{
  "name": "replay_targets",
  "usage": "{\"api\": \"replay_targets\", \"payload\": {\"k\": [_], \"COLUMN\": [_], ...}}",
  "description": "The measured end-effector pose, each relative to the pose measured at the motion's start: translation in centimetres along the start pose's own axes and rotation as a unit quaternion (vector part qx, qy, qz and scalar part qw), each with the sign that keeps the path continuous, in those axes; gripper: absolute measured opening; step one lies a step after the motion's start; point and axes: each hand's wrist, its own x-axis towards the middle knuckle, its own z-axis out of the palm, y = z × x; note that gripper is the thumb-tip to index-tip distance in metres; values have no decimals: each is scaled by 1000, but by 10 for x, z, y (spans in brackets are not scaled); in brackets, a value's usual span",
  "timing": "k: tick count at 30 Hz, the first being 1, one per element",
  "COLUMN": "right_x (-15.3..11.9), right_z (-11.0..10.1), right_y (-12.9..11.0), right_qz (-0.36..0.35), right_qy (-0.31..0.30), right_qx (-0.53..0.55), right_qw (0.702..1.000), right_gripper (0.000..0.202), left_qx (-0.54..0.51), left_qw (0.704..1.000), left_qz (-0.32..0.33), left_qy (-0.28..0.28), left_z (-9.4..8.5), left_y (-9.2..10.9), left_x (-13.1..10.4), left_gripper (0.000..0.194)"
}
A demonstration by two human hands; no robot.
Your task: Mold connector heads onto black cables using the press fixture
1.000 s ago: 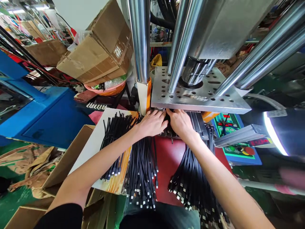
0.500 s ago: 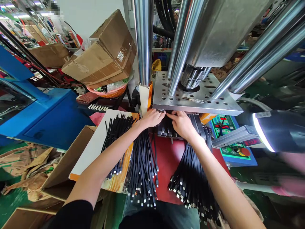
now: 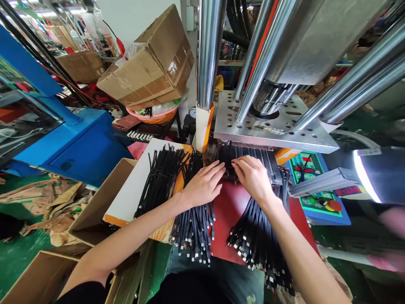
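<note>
My left hand is open, palm down, with its fingers loosely spread. Its fingertips lie by the left front corner of a dark metal mould, and its palm is over a bundle of black cables. At the mould's front edge, my right hand rests with fingers bent and pointing left; nothing shows in it. Below that hand, another bundle of black cables hangs down, its pale-tipped plugs towards me. Above the mould sits a thick steel press plate with holes.
More black cables lie on a white board at left. Steel columns rise around the press. To the right are a lit lamp and a control panel. An open carton stands at lower left.
Both hands have drawn back towards me from under the press plate. My left hand's fingers have straightened and spread. The view has shifted slightly, so the press sits further right.
</note>
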Motion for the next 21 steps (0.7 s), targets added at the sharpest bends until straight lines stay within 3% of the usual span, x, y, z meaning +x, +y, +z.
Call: {"api": "replay_targets", "payload": {"k": [4, 11, 16, 21], "right_x": [-9, -22, -19, -17], "right_z": [-9, -6, -9, -9], "right_y": [-5, -5, 3, 5], "right_qz": [-10, -91, -123, -107], "right_qy": [49, -46, -53, -63], "right_qx": [-13, -85, -77, -81], "right_qw": [999, 991, 988, 989], "right_gripper": [32, 32, 36, 40], "left_qx": [19, 2, 2, 15], "left_qw": [999, 1000, 999, 999], "left_qz": [-3, -5, -3, 0], "left_qy": [-26, -31, -36, -39], "left_z": [1, 4, 3, 4], "left_y": [4, 3, 2, 3], "left_x": [-2, -3, -4, -3], "left_gripper": [55, 57, 58, 58]}}
